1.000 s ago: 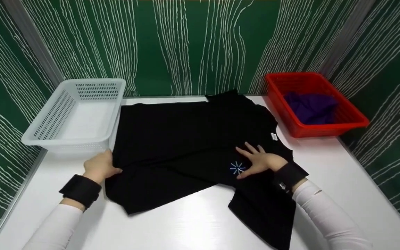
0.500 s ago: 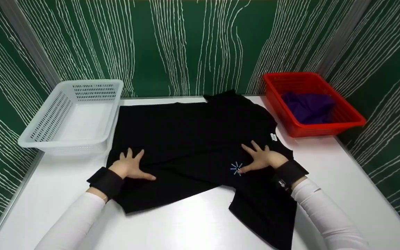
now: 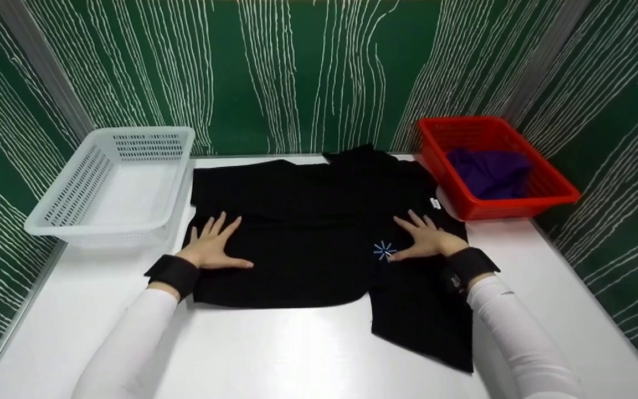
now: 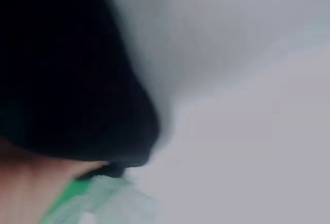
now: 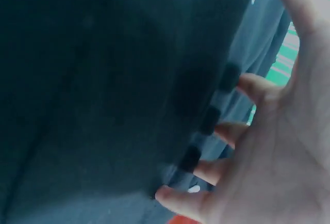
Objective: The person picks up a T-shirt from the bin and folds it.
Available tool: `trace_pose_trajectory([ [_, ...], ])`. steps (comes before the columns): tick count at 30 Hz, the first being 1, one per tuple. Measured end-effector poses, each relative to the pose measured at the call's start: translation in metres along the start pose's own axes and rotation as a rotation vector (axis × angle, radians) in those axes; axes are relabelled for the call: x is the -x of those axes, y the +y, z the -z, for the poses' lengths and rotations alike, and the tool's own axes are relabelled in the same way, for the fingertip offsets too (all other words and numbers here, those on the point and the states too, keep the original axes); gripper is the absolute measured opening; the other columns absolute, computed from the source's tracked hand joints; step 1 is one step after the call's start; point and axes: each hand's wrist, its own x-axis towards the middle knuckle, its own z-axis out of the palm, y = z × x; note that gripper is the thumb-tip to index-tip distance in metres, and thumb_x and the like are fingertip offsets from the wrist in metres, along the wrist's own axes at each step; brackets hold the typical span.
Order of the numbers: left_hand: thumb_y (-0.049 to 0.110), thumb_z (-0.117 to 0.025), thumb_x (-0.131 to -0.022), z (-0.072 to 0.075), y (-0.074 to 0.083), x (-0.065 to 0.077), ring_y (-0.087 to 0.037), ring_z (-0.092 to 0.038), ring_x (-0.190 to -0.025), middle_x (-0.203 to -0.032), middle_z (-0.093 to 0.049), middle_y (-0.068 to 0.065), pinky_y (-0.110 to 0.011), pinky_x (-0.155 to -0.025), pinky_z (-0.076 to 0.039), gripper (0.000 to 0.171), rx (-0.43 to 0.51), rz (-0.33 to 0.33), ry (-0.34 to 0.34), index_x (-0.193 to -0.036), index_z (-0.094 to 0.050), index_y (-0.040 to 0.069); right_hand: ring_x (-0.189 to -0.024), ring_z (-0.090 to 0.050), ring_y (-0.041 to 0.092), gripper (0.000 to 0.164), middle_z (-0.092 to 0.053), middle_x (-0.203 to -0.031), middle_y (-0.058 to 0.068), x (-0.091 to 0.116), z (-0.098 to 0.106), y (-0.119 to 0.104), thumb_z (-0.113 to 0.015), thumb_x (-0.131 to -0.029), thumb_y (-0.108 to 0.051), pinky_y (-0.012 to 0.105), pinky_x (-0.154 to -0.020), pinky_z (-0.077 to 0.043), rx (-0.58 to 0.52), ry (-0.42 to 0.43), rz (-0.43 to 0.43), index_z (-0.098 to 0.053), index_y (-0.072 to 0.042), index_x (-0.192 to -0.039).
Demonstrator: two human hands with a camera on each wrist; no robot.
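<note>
A black T-shirt (image 3: 297,266) lies spread across the white table, its hem to the left and its neck, with a small white tag (image 3: 435,203), to the right. One short sleeve (image 3: 424,327) points toward the front. My left hand (image 3: 214,249) rests on the hem end, fingers and thumb spread. My right hand (image 3: 427,241) is spread on the chest, its thumb at the blue starburst print (image 3: 384,250). In the right wrist view, the fingertips (image 5: 172,195) touch the dark cloth. The left wrist view is blurred, with part of the hand at lower left.
A white perforated basket (image 3: 36,227) stands at the back left, beside the shirt's hem. At the back right, a red basket (image 3: 518,208) holds purple cloth (image 3: 490,172). Green walls with white lines (image 3: 297,72) enclose the table (image 3: 286,354).
My left hand has gone from the hem's edge onto the shirt, fingers spreading. The shirt's front edge has shifted away from me and straightened. My right hand has moved slightly up.
</note>
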Motion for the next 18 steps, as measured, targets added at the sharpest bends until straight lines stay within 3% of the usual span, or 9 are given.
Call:
trace_pose_trajectory([
  [3, 0.07, -0.055, -0.073, -0.002, 0.006, 0.026, -0.044, -0.015, -0.14, -0.154, -0.014, -0.018, -0.069, -0.107, -0.011, 0.097, -0.045, -0.041, 0.065, -0.148, -0.019, 0.02, -0.138, -0.009, 0.051, 0.103, -0.003, -0.156, 0.016, 0.007, -0.007, -0.011, -0.056, -0.067, -0.075, 0.073, -0.103, -0.015, 0.018, 0.036, 0.007, -0.015, -0.027, -0.148],
  [6, 0.066, -0.057, -0.075, -0.001, 0.011, 0.055, -0.042, -0.027, -0.137, -0.15, -0.028, -0.018, -0.066, -0.108, -0.018, 0.084, -0.062, -0.109, 0.117, -0.141, -0.038, 0.016, -0.139, -0.012, 0.048, 0.097, -0.007, -0.156, 0.014, 0.017, -0.011, -0.026, -0.054, -0.07, -0.075, 0.072, -0.103, -0.016, 0.011, 0.04, 0.06, -0.02, -0.027, -0.147],
  [10, 0.062, -0.065, -0.071, -0.002, 0.014, 0.084, -0.039, -0.035, -0.133, -0.143, -0.04, -0.016, -0.063, -0.108, -0.023, 0.076, -0.056, -0.172, 0.115, -0.132, -0.051, 0.017, -0.14, -0.011, 0.047, 0.093, -0.01, -0.156, 0.013, 0.027, -0.016, -0.042, -0.054, -0.072, -0.072, 0.072, -0.103, -0.016, -0.002, -0.003, 0.103, -0.021, -0.028, -0.147],
  [14, 0.052, -0.067, -0.075, -0.011, 0.014, 0.098, -0.038, -0.041, -0.13, -0.141, -0.045, -0.015, -0.059, -0.106, -0.029, 0.068, -0.089, -0.199, 0.121, -0.132, -0.051, 0.019, -0.141, -0.005, 0.046, 0.095, -0.004, -0.157, 0.01, 0.03, -0.023, -0.05, -0.052, -0.072, -0.075, 0.074, -0.102, -0.013, 0.014, -0.053, 0.08, -0.014, -0.032, -0.148],
  [18, 0.031, -0.069, -0.08, -0.02, 0.01, 0.101, -0.033, -0.054, -0.119, -0.132, -0.055, -0.013, -0.049, -0.099, -0.043, 0.05, -0.227, -0.258, 0.239, -0.127, -0.056, 0.02, -0.141, -0.002, 0.046, 0.096, 0.001, -0.158, 0.008, 0.028, -0.028, -0.054, -0.049, -0.071, -0.078, 0.076, -0.1, -0.011, 0.03, -0.074, 0.064, -0.009, -0.035, -0.148],
])
